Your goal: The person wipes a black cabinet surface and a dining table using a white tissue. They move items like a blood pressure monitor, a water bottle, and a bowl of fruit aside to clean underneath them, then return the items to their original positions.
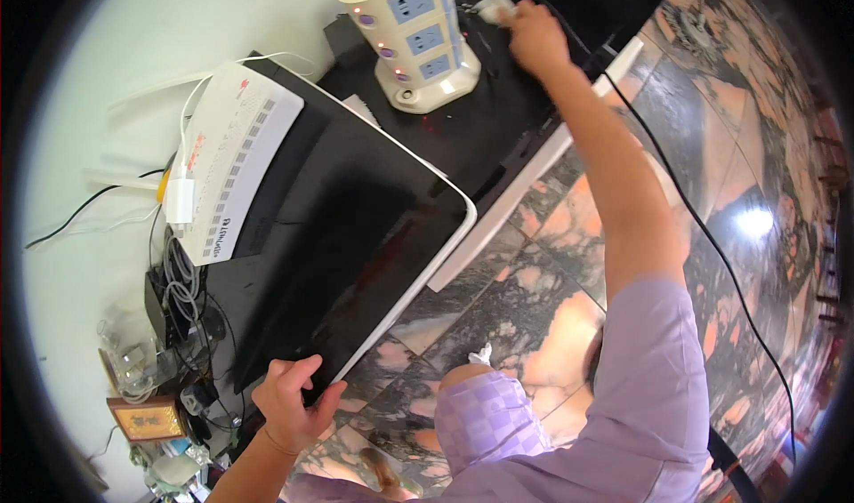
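Note:
My right hand point(539, 39) reaches to the top right over the black surface, its fingers on a small white object point(496, 7), blurred, perhaps a plug or adapter. Left of it stands a cream tower power strip point(427, 43) with blue socket panels and lit red lights. At the lower left, my left hand point(290, 396) is at the near edge of the black cabinet top point(353, 236) with white trim, fingers curled and thumb apart; whether it grips the edge is not plain.
A white router-like box point(233, 163) with a white charger point(180, 201) lies at the left. Coiled grey cables point(183, 279), a framed plaque point(147, 418) and clutter line the wall. A black cable point(694, 209) hangs over the marbled floor point(520, 289).

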Tool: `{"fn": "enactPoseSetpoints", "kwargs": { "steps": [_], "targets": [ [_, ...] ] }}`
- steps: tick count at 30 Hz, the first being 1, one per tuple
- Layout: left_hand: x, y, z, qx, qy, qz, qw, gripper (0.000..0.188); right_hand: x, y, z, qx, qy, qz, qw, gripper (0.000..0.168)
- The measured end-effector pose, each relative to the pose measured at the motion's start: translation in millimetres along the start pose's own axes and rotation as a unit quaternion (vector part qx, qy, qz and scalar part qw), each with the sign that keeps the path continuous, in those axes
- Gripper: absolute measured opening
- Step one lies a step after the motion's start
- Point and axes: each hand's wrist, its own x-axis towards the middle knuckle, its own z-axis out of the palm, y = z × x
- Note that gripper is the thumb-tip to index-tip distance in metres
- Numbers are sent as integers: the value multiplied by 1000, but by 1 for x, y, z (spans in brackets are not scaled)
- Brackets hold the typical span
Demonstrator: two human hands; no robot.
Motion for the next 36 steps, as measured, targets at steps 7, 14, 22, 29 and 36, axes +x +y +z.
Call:
{"fn": "enactPoseSetpoints", "kwargs": {
  "steps": [7,14,22,29,36],
  "targets": [
    [2,4,-1,1,9,6,1000,59,-50,144,-59,-195,0,121,973,28],
    [3,3,4,-11,26,4,1000,54,-99,138,-56,-81,90,151,981,45],
    [-4,2,6,-34,36,18,999,50,-215,-104,-110,105,67,10,992,51],
    [-3,17,18,45,102,37,993,46,-331,-275,-166,431,-43,29,901,40],
    [-123,59,89,-339,-119,-138,923,75,-425,-307,-230,708,-307,270,576,16]
  ]
}}
